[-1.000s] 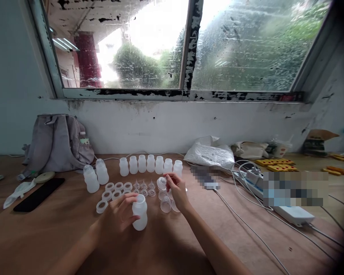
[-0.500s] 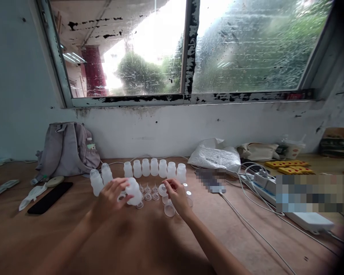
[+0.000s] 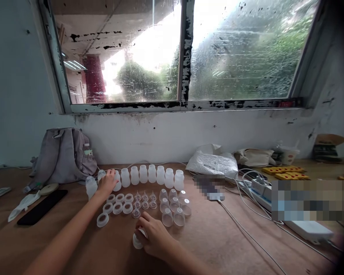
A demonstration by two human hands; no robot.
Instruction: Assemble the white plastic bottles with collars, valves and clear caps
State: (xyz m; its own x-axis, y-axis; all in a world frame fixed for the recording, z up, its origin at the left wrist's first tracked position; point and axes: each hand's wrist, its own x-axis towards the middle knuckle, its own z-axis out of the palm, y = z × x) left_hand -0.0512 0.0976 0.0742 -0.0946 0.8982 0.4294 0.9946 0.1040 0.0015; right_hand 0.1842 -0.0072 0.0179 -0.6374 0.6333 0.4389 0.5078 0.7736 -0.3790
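My left hand (image 3: 106, 183) is at the left part of the back row, its fingers round a frosted white bottle (image 3: 117, 181). More such bottles (image 3: 143, 174) stand upright to its right, and two with clear tops (image 3: 91, 186) to its left. Near the front, my right hand (image 3: 149, 232) has its fingers closed on a translucent round piece (image 3: 138, 241) low over the table. Between the hands lie white rings (image 3: 117, 208) and clear nipples (image 3: 145, 202) in short rows. Several clear domed caps (image 3: 167, 217) stand to the right of the nipples.
A grey backpack (image 3: 63, 156) and a black phone-like slab (image 3: 43, 207) are at the left. Toward the right lie a silvery plastic bag (image 3: 212, 164), a white power strip (image 3: 306, 229) with trailing cables, and yellow blocks (image 3: 286, 170). The wall and window rise behind.
My left hand has moved back and brought the bottle into the row. My right hand has come forward and left, from the caps, with a translucent piece. The view has shifted slightly.
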